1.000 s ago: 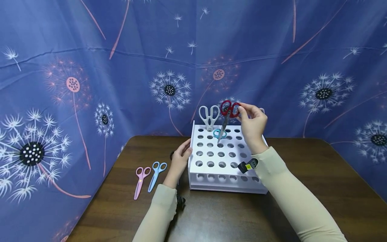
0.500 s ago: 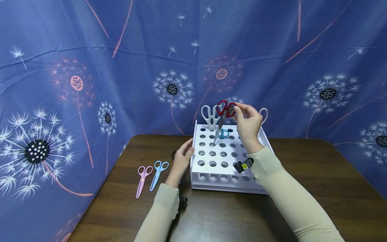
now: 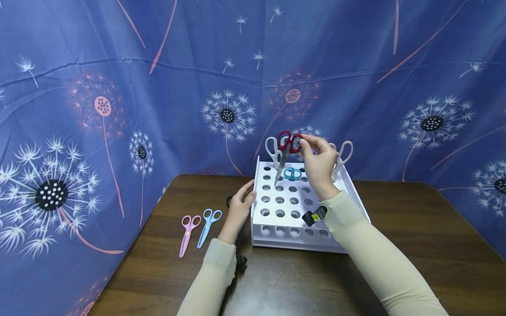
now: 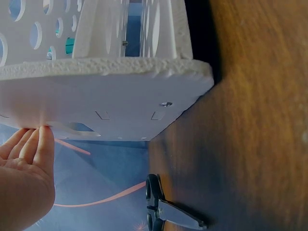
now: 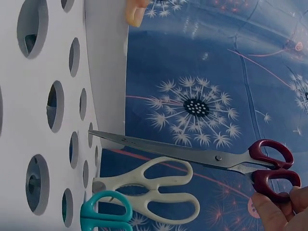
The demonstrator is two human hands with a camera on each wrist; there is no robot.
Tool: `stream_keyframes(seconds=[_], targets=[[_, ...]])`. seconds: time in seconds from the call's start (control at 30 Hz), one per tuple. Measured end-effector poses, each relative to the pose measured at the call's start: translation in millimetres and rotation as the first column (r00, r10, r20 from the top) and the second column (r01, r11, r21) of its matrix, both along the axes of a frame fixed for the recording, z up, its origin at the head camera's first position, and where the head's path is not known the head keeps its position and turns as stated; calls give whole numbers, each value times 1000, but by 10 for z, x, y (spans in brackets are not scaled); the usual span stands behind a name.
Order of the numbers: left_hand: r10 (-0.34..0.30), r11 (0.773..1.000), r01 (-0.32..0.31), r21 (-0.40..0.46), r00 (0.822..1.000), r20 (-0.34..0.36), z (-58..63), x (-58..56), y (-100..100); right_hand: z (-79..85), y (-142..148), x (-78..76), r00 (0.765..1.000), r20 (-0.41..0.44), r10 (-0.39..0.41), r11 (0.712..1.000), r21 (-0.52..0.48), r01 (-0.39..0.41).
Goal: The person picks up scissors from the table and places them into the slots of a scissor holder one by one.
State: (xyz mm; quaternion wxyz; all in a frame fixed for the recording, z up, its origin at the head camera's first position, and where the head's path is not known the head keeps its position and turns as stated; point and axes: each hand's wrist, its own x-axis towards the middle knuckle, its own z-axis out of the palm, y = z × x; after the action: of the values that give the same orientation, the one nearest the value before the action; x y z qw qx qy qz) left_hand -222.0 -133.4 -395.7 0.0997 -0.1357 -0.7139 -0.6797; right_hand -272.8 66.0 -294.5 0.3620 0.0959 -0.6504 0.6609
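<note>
My right hand (image 3: 320, 164) pinches one handle loop of the red-handled scissors (image 5: 218, 158) between thumb and fingers. Their blades slant down over the white holed rack (image 3: 300, 244). In the right wrist view the tip meets the edge of a hole; how far in it is I cannot tell. White scissors (image 5: 149, 195) and teal scissors (image 5: 89, 210) stand handles up in holes nearby. Another white-handled pair (image 3: 338, 163) stands at the rack's right, partly behind my right hand. My left hand (image 3: 239, 210) rests its straight fingertips against the rack's left side wall (image 4: 96, 103).
Pink scissors (image 3: 184, 239) and blue scissors (image 3: 204, 232) lie on the brown table (image 3: 146, 263) left of the rack. Black-handled scissors (image 4: 153, 204) lie beside the rack's left wall, mostly behind my left hand in the head view. A patterned blue cloth (image 3: 170, 131) hangs behind the table.
The red-handled scissors have moved left with my right hand, from near the teal scissors toward the rack's left columns. My left hand stays against the rack. The head view has shifted slightly.
</note>
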Motion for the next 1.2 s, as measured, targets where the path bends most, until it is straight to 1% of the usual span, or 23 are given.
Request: stream_keyframes(seconds=[0.07, 0.2, 0.27, 0.33, 0.47, 0.6, 0.77, 0.8, 0.9, 1.03, 1.13, 1.2], targets=[[-7, 1000, 7, 3, 1000, -11, -37, -36, -8, -2, -24, -3, 1000, 3, 8, 1000, -2, -8], [-14, 1000, 14, 24, 999, -29, -183, -160, -25, -5, -66, -6, 1000, -2, 2, 1000, -9, -2], [-7, 999, 7, 32, 1000, -26, -257, -218, -30, -9, -86, -4, 1000, -6, -2, 1000, -10, 2], [8, 1000, -7, 30, 1000, -22, -288, -240, -29, -16, -107, -12, 1000, -12, 2, 1000, -10, -2], [26, 999, -25, 26, 1000, -9, -302, -253, -23, -25, -151, -36, 999, -18, 28, 1000, -7, -28], [26, 999, -25, 27, 1000, -13, -287, -251, -17, -27, -186, -38, 999, -14, 42, 999, 5, -42], [10, 999, -10, 39, 1000, -5, -255, -246, -21, -46, -213, -26, 998, 26, 55, 997, 46, -57], [6, 999, -6, 40, 1000, -6, -239, -239, -25, -51, -217, -23, 998, 32, 60, 997, 54, -62], [-3, 1000, 4, 27, 1000, -12, -130, -169, -35, -68, -226, -15, 997, 40, 72, 994, 79, -75], [-15, 1000, 15, 7, 1000, 3, 8, -75, -42, -101, -233, -16, 997, 56, 55, 990, 128, -62], [-23, 1000, 23, 7, 999, 22, 31, -52, -44, -135, -240, -10, 995, 87, 47, 983, 171, -61], [-22, 1000, 22, 9, 999, 31, 33, -44, -44, -159, -243, 2, 992, 112, 56, 978, 195, -77]])
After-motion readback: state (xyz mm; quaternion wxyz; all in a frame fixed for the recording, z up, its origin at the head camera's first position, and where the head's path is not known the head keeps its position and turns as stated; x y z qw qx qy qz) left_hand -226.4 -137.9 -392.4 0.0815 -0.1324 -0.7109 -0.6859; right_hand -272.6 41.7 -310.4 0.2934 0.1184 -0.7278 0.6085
